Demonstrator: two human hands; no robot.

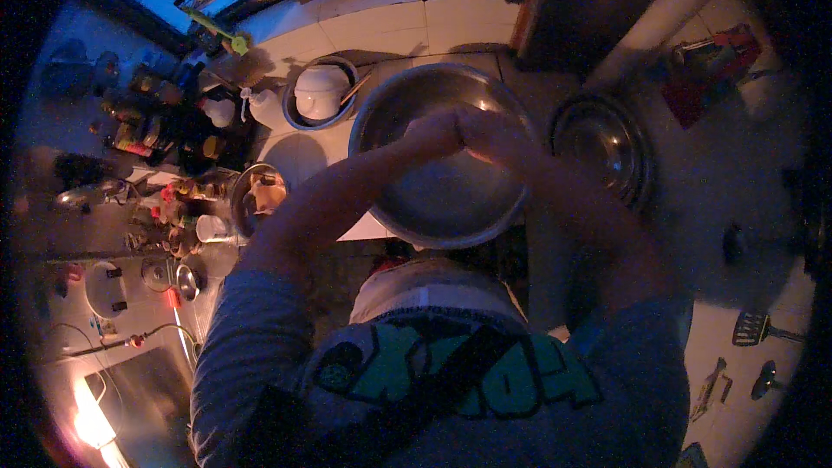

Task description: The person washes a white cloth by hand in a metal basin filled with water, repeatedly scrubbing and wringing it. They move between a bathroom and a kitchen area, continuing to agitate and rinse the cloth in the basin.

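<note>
A large round metal basin [448, 208] stands on the tiled counter in front of me. Over its middle, my left hand [437, 131] and my right hand [491, 133] meet at the fingers. Both hands are dim and blurred, and whether anything is between them cannot be made out. The lower part of the basin looks greyish, but its contents cannot be told. Just left of the basin's far side sits a bowl [300, 118] with white dishes [320, 88] and a wooden stick or chopsticks.
Nested metal bowls [640, 156] stand to the right. Toward the left are a metal bowl holding an orange-brown item [266, 194], a white bottle [265, 107], a white cup [212, 229] and crowded jars. A slotted spatula [751, 328] is at the lower right; a bright lamp [94, 419] glows lower left.
</note>
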